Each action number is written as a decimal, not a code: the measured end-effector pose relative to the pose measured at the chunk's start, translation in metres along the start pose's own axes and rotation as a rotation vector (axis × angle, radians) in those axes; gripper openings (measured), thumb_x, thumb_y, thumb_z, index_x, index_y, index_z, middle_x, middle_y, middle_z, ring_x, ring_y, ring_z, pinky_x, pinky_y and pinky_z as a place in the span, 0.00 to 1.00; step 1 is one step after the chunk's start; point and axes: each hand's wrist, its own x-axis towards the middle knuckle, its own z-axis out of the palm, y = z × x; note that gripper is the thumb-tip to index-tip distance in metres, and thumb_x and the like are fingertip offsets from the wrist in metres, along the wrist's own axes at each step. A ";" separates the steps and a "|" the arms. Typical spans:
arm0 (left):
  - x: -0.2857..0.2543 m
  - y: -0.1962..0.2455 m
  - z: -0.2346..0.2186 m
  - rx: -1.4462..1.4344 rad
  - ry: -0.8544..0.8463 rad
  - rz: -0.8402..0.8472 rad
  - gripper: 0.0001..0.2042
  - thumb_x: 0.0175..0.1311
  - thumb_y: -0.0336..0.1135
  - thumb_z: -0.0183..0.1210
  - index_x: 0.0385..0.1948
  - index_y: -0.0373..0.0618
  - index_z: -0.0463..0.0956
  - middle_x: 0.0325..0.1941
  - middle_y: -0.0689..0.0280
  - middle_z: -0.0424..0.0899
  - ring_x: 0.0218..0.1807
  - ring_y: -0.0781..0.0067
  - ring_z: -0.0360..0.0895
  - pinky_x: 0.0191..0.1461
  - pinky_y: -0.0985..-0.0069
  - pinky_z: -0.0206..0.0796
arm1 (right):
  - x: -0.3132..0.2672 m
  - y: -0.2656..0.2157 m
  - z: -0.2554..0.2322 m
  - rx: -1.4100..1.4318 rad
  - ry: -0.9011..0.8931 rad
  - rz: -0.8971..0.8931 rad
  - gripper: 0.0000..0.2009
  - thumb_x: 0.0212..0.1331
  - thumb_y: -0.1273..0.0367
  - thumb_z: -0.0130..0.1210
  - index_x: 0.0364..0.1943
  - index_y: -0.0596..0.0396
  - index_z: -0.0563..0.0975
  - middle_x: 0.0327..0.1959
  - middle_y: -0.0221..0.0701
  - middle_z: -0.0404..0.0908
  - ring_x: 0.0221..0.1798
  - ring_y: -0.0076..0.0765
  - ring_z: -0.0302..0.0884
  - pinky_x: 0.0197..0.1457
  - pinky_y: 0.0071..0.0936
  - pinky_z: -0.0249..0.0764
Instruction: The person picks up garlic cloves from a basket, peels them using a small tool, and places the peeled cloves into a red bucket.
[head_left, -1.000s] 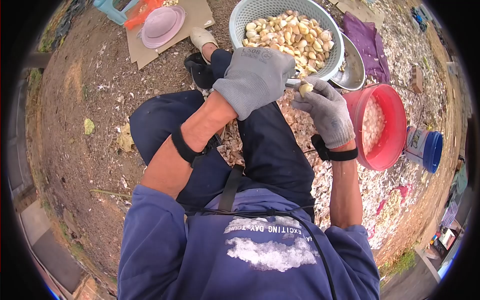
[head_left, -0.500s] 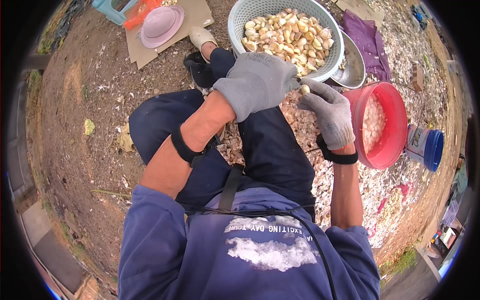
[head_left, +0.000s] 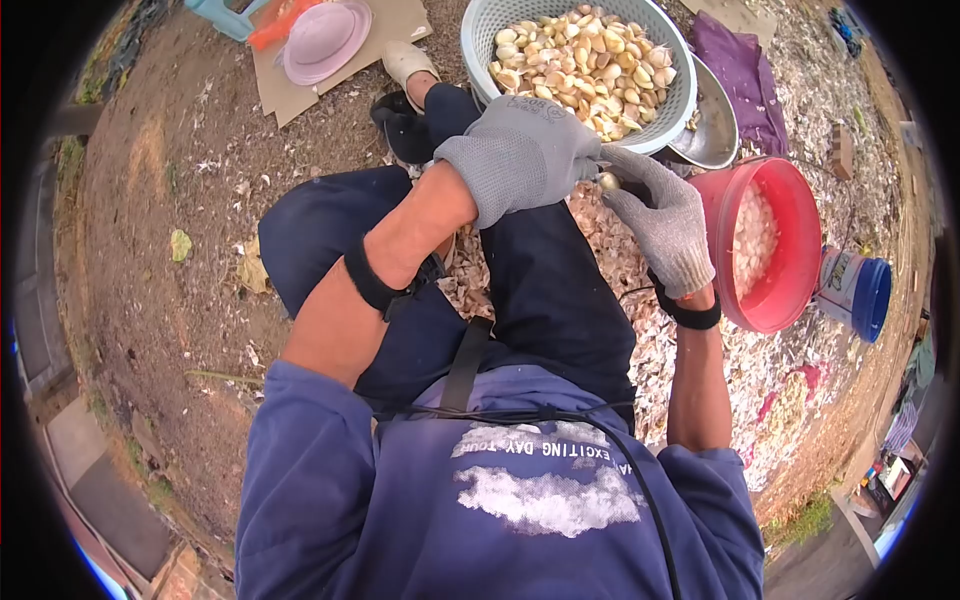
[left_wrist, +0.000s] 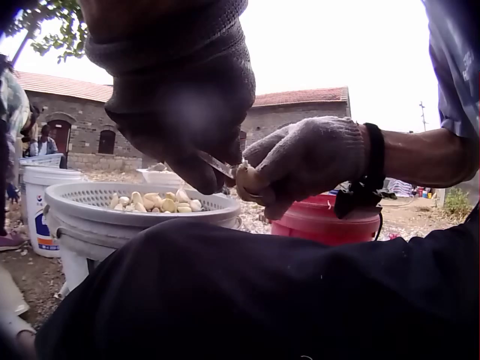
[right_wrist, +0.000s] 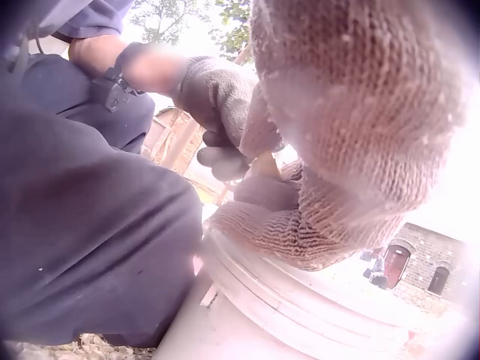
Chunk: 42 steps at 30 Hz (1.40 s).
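A knife (left_wrist: 216, 163) is gripped by the curled left hand (head_left: 520, 157); a garlic clove (head_left: 608, 181) is pinched by the right hand (head_left: 660, 213), on the near side of the basket (head_left: 484, 50), left of the red bucket (head_left: 795, 240).

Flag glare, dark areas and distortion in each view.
Head: distortion bows the ground, corners black; left wrist: sky blown out white, left hand dark with a pale hazy spot; right wrist: washed-out glare, haze over the right hand.
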 end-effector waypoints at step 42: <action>0.005 0.010 0.001 0.000 -0.087 -0.109 0.12 0.73 0.45 0.60 0.48 0.56 0.89 0.41 0.57 0.91 0.47 0.52 0.89 0.54 0.54 0.78 | -0.007 0.021 0.009 0.376 0.005 0.030 0.26 0.63 0.79 0.67 0.67 0.66 0.78 0.60 0.39 0.86 0.61 0.32 0.84 0.64 0.30 0.84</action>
